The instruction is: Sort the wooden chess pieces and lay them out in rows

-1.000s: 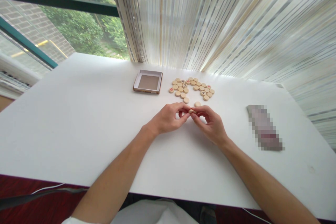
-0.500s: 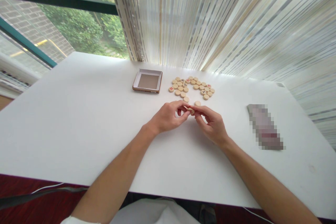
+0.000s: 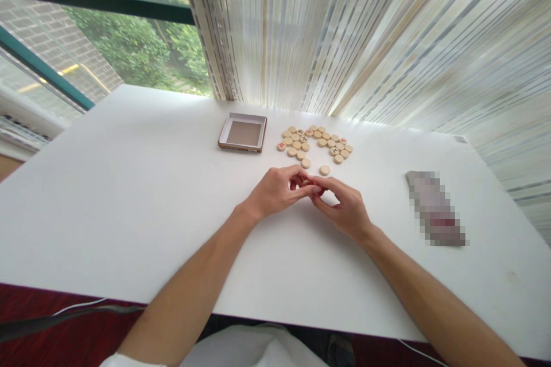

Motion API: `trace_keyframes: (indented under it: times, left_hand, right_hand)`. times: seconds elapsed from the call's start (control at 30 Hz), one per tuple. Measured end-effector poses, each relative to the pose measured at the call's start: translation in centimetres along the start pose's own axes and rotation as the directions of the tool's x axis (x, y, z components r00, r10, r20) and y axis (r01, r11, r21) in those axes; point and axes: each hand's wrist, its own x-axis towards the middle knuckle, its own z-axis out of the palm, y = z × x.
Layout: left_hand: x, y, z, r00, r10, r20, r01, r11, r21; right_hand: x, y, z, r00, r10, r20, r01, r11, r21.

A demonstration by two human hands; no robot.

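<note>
Both my hands meet in the middle of the white table (image 3: pixel 129 212), just below a group of round wooden xiangqi pieces (image 3: pixel 314 142). My left hand (image 3: pixel 275 190) and my right hand (image 3: pixel 342 207) have their fingers curled around a small wooden piece (image 3: pixel 306 182), which they mostly hide. Two loose pieces lie just beyond my fingertips, one (image 3: pixel 306 163) nearer my left hand and one (image 3: pixel 325 170) nearer my right. A few pieces in the group show red or dark characters.
A shallow square cardboard box lid (image 3: pixel 241 149) with a brown inside lies left of the pieces. A pixelated flat object (image 3: pixel 434 209) lies on the table at right. Behind the table stand a striped translucent curtain (image 3: pixel 344 40) and a window (image 3: pixel 120 28).
My fingers have closed further over the small piece, hiding more of it. My hands have shifted slightly toward each other. The loose pieces on the table have not moved.
</note>
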Motion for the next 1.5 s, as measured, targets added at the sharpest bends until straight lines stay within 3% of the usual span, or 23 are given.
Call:
trace_keyframes:
  times: [0.27, 0.57, 1.13, 1.33, 1.5]
  left_hand:
    - [-0.01, 0.14, -0.12, 0.999, -0.008, 0.032, 0.009, 0.999, -0.041]
    - [0.04, 0.22, -0.17, 0.999, 0.048, 0.006, -0.048, 0.995, 0.088]
    - [-0.03, -0.33, 0.26, 0.998, 0.058, 0.009, -0.058, 0.996, 0.066]
    - [-0.17, -0.16, 0.55, 0.997, 0.073, 0.031, -0.074, 0.996, 0.052]
    - [-0.23, -0.22, 0.64, 0.999, 0.020, 0.032, -0.022, 0.998, 0.064]
  right_hand:
    - [0.12, -0.12, -0.06, 1.000, -0.006, -0.015, 0.007, 1.000, 0.010]
    - [0.14, -0.13, -0.05, 0.988, 0.155, -0.006, -0.152, 0.979, 0.136]
    - [-0.09, 0.54, 0.14, 0.961, 0.276, 0.013, -0.263, 0.898, 0.352]
    - [0.06, 0.44, 0.19, 0.945, 0.323, -0.049, -0.287, 0.894, 0.343]
    - [-0.08, 0.33, 0.17, 0.927, 0.371, -0.045, -0.337, 0.883, 0.326]
